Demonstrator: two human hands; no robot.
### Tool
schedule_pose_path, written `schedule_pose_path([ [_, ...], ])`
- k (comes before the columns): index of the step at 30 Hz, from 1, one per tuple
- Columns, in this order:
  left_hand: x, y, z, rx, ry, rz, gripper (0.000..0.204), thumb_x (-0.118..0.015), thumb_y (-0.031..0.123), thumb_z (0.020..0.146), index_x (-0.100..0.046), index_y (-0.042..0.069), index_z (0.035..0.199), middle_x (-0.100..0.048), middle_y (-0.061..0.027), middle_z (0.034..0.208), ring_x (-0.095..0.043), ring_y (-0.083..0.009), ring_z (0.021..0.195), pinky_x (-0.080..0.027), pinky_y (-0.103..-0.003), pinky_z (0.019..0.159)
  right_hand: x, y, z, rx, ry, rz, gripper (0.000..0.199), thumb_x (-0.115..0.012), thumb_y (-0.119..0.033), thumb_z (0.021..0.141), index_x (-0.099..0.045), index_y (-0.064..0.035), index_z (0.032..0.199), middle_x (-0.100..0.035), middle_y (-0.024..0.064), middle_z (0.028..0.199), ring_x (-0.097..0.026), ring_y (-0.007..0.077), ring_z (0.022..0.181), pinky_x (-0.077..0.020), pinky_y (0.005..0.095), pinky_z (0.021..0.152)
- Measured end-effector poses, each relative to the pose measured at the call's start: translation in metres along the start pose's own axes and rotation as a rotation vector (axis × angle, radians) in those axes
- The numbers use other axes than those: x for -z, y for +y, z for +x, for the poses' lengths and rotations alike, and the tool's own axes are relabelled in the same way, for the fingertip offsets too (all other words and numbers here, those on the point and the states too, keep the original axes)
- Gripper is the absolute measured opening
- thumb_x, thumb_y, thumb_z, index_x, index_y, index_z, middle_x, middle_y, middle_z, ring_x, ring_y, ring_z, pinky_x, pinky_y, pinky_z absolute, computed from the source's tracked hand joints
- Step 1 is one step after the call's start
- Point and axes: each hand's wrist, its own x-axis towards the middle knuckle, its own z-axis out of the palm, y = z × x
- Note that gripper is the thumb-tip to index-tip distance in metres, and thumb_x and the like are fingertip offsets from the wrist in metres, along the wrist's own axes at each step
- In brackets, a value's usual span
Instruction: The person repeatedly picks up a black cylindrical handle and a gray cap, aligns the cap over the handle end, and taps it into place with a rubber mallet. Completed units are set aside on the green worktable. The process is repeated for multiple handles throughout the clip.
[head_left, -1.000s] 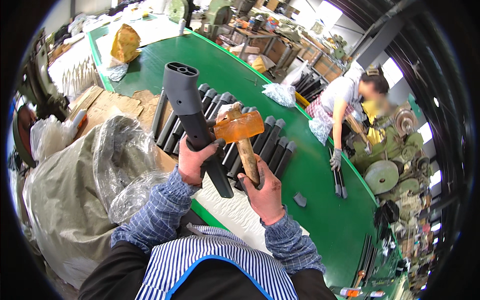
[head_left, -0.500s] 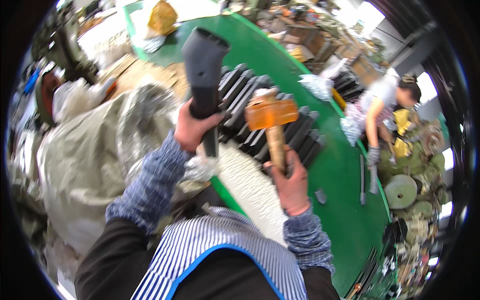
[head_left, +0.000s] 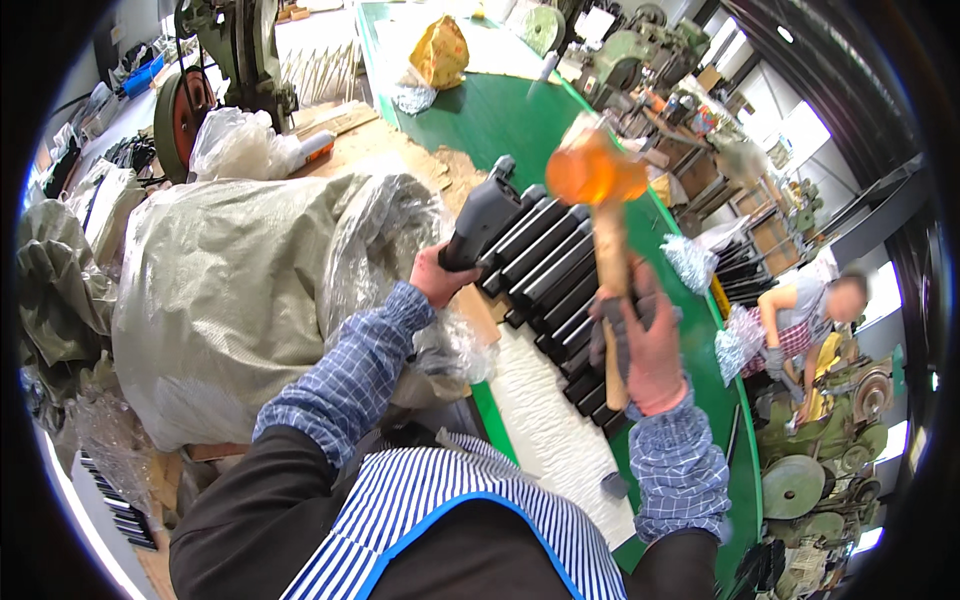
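Observation:
My left hand is wrapped round a dark grey hollow plastic part, like a handle with a wide end, tilted up and to the right. Its lower end is hidden by my fingers. In my right hand, wearing a partly dark-fingered glove, is a mallet by its wooden shaft. The translucent orange head is raised and a little blurred, apart from the grey part. Between and beyond my hands several long black pieces lie side by side in a row.
A white wrinkled sheet lies along the near edge of the green table, with a small grey piece at its end. A large wrapped sack bulks at the left. A co-worker bends over machinery at the right.
My left hand and the grey part have come down, and the part has tilted right. The mallet has risen and moved right with my right hand. The whole view has shifted.

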Motion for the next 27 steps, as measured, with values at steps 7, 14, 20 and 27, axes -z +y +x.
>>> schedule_pose_path([
  [7,-0.007,0.001,0.006,-0.013,0.023,0.034,0.032,-0.083,0.016,0.072,-0.068,0.001,0.095,-0.066,-0.0038,0.074,-0.055,-0.0063,0.071,-0.05,-0.028,0.07,-0.032,-0.021,0.041,0.365,-0.004,-0.47,0.04,-0.054,-0.035,0.1,-0.049,-0.0013,0.122,-0.064,0.0131,0.081,-0.063,0.0244,0.066,-0.0506,0.0384,0.062],
  [14,-0.01,-0.009,0.006,-0.067,0.056,-0.035,0.028,-0.08,0.013,0.075,-0.069,0.001,0.097,-0.069,-0.0036,0.078,-0.056,-0.0041,0.074,-0.052,-0.026,0.069,-0.004,-0.077,0.051,-0.069,0.036,0.496,0.038,-0.043,-0.044,0.103,-0.055,-0.008,0.105,-0.057,0.0054,0.074,-0.057,0.0147,0.054,-0.0463,0.0271,0.043],
  [20,0.004,0.0,0.004,0.088,0.091,0.099,0.028,-0.082,0.017,0.069,-0.069,0.002,0.089,-0.068,-0.0081,0.073,-0.06,-0.011,0.066,-0.052,-0.03,0.067,-0.025,-0.012,0.035,0.143,-0.157,-0.372,0.034,-0.05,-0.039,0.1,-0.054,-0.0067,0.111,-0.066,0.0178,0.08,-0.065,0.0327,0.067,-0.0512,0.0439,0.062],
  [27,-0.019,-0.002,0.011,-0.095,0.051,0.218,0.026,-0.083,0.017,0.073,-0.069,0.001,0.088,-0.07,-0.0077,0.076,-0.059,-0.0094,0.067,-0.052,-0.029,0.065,0.023,-0.048,0.02,0.224,0.138,0.213,0.02,-0.047,-0.023,0.105,-0.052,-0.0079,0.116,-0.06,0.0018,0.079,-0.057,0.0077,0.06,-0.0474,0.0266,0.047],
])
